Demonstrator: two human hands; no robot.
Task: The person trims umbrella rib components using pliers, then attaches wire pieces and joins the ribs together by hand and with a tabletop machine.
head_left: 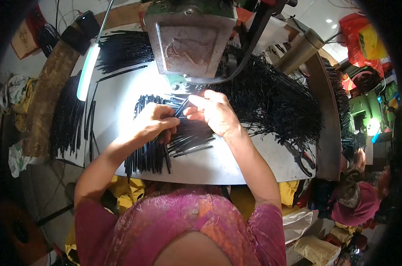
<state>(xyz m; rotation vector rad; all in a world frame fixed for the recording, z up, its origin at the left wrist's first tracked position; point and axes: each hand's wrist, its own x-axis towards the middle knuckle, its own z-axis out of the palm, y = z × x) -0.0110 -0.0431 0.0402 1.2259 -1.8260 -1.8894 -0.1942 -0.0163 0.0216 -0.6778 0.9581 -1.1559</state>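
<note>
Both hands are close together over the white table, just below the head of a machine. My left hand is closed, thumb against fingers, on a thin black strip. The strip slants up to my right hand, whose fingers are pinched on its upper end. Under and beside my hands lies a pile of black strips, some pointing toward the table's front edge and others fanned to the right. Bright lamp light washes out the area left of the machine's foot.
A white lamp hangs at the left. Tangled black strips heap on the right, with pliers near the table's front right edge. More strips lie left. Another person sits at the far right.
</note>
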